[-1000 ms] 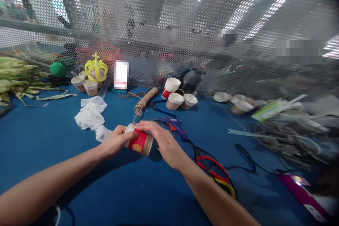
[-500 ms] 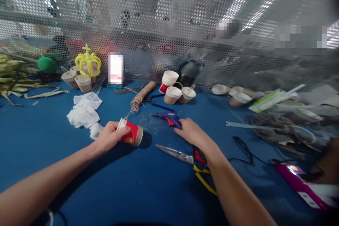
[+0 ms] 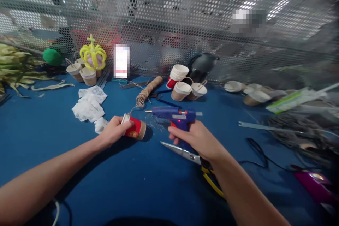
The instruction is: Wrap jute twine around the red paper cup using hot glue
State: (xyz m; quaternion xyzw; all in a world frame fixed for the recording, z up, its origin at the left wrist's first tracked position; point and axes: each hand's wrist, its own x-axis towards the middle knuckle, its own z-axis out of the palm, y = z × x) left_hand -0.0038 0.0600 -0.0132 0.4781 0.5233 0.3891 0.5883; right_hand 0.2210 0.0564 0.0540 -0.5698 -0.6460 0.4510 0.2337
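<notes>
My left hand [image 3: 116, 131] is closed around a red paper cup [image 3: 134, 128] lying on its side, its rim toward the hand and brown twine wrapped about its base. A strand leads from the cup to a roll of twine [image 3: 148, 91] behind it. In my right hand [image 3: 196, 137] is a blue hot glue gun [image 3: 173, 113], its handle gripped, its metal nozzle pointing left above the table, apart from the cup. A small red light glows on the gun. Under my right hand lie scissors [image 3: 181, 152], their yellow-and-black handles partly hidden by my forearm.
Twine-wrapped cups [image 3: 180, 91] and stacked paper cups [image 3: 178, 74] stand at the back, before a perforated metal screen [image 3: 159, 24]. White crumpled cloths [image 3: 88, 107] lie left. On the right are grey cord [image 3: 293, 130], a black cable [image 3: 258, 152] and a purple power strip [image 3: 315, 183].
My right hand has taken hold of the glue gun by its handle and raised it off the table, nozzle to the left. My left hand keeps the cup. The view has shifted slightly.
</notes>
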